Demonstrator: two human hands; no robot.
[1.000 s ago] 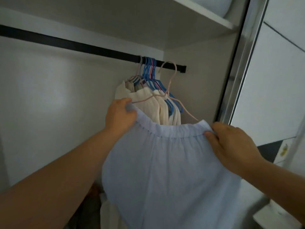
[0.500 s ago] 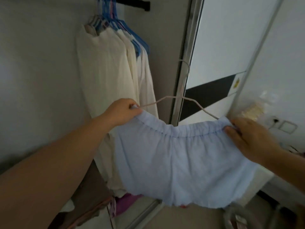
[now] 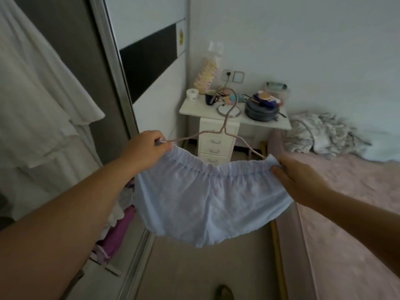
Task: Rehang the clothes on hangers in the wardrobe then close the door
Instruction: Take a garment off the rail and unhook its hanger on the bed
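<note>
While a pair of pale blue gathered-waist cotton shorts [image 3: 207, 198] is stretched out on a thin pink wire hanger [image 3: 225, 128], the left end of its waistband is pinched by the left hand [image 3: 147, 146] and the right end is gripped by the right hand [image 3: 298, 176]. The garment is held in mid-air between the white hanging clothes [image 3: 36, 94] in the wardrobe and the pink-covered bed [image 3: 346, 202], in front of a cluttered white bedside cabinet [image 3: 218, 137].

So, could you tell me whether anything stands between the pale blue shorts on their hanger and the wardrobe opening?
Nothing visible does: the pale blue fabric shorts hang beside the open wardrobe, its sliding door pushed aside.
</note>
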